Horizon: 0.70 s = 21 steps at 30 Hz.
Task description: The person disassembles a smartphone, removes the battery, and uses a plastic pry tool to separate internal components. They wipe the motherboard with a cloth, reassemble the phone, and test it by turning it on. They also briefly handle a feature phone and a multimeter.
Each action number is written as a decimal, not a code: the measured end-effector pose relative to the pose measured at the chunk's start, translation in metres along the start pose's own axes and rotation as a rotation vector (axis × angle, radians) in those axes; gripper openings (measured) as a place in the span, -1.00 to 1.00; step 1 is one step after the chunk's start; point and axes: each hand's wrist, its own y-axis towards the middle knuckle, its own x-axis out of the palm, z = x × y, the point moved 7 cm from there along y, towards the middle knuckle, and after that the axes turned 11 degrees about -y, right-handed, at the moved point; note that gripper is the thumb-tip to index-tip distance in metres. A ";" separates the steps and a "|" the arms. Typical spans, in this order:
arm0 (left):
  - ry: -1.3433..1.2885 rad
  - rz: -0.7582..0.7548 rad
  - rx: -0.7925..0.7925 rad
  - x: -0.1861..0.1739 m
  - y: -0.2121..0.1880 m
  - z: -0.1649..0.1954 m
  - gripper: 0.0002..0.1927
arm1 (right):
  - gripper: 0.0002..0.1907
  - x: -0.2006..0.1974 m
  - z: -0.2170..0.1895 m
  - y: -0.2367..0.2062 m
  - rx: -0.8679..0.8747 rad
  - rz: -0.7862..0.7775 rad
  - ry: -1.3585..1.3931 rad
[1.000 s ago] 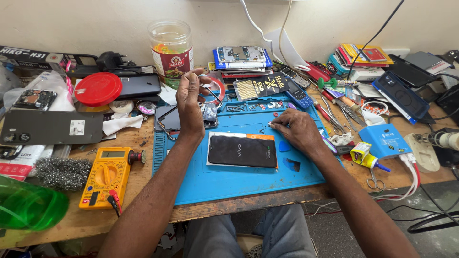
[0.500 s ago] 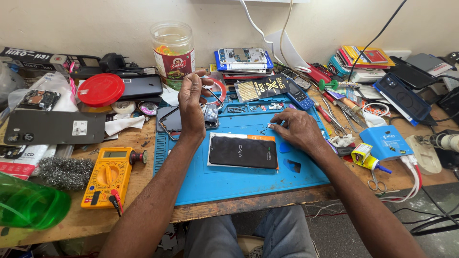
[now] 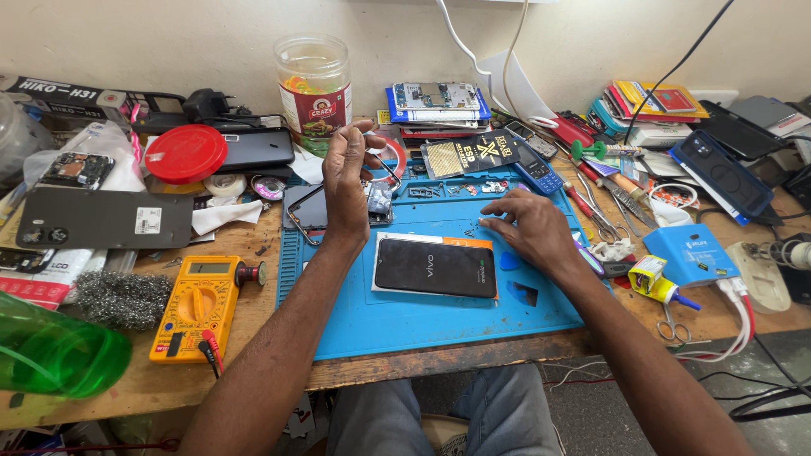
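Here black phone (image 3: 436, 268) lies on mat between hands, untouched.

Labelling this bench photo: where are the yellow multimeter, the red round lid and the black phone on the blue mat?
yellow multimeter (image 3: 196, 306), head view, dial.
red round lid (image 3: 186, 154), head view, top face.
black phone (image 3: 435, 268), head view, screen centre.
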 end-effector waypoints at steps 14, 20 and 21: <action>0.077 -0.068 0.015 0.008 -0.002 0.001 -0.59 | -0.46 0.012 -0.021 0.015 -0.464 0.066 -0.074; 0.183 -0.112 0.067 0.013 -0.001 0.004 -0.63 | -0.40 0.010 -0.016 0.007 -0.435 -0.007 -0.188; 0.238 -0.133 0.098 0.015 -0.002 0.008 -0.63 | -0.35 0.010 -0.018 -0.001 -0.514 -0.056 -0.209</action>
